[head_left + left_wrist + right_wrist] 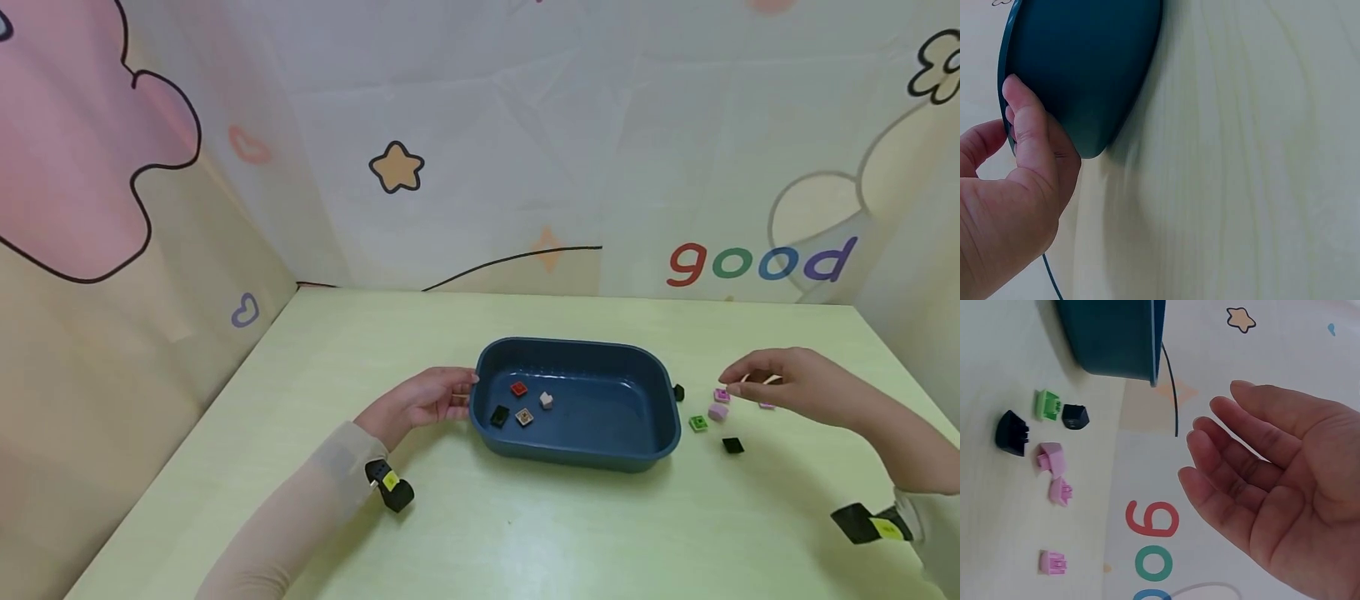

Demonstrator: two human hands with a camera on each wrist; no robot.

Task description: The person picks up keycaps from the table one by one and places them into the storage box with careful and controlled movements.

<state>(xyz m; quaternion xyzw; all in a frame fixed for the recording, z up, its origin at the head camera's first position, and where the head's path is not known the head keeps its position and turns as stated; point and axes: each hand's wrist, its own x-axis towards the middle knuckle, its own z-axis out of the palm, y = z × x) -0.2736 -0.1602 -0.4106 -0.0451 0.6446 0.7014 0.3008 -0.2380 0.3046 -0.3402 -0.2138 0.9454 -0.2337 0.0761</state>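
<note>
A dark blue plastic tub (600,425) stands on the table. My left hand (426,402) holds its left rim, thumb and fingers on either side of the wall, as the left wrist view shows. Inside lie a red keycap (519,388), a white one, a black one (499,416) and a beige one (524,417). Above the loose keycaps right of the tub hovers my right hand (806,387), fingers loosely bent, nothing in them. Below it are a green keycap (1048,405), pink keycaps (717,412) and black keycaps (732,446).
The pale wooden table (465,533) ends at a printed cloth backdrop (487,167) behind and at both sides. Small black devices with yellow labels are strapped at the left wrist (390,483) and the right wrist (873,525).
</note>
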